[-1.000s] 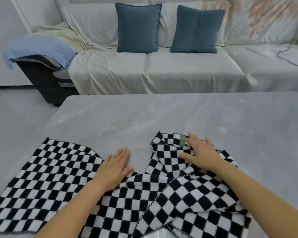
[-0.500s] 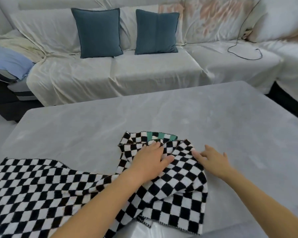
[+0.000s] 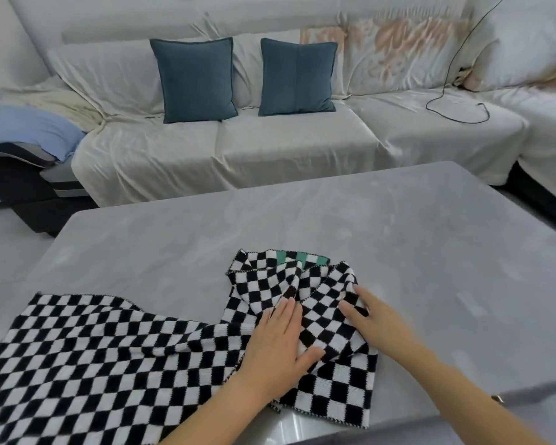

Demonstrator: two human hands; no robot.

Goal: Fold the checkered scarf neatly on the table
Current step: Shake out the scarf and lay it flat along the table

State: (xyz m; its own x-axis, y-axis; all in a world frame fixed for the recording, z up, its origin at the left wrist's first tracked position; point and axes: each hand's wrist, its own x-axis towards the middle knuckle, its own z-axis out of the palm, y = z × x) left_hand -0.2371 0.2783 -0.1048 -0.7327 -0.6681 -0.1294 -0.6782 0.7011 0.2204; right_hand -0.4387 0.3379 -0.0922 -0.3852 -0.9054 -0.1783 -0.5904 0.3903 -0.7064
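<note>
On the grey counter (image 3: 350, 226), near its front edge, we find the checkered scarf (image 3: 116, 354): 1 long end spread flat to the left, the other bunched in overlapping layers at centre, a green patch (image 3: 297, 256) showing at the far edge. Both hands rest flat and open on the bunched part, gripping nothing; the left hand (image 3: 278, 345) presses the middle, the right hand (image 3: 371, 319) lies just beside it. We judge the knit soft, limp and light, prone to creeping over the smooth surface. It is best taken at corners and hemmed edges.
</note>
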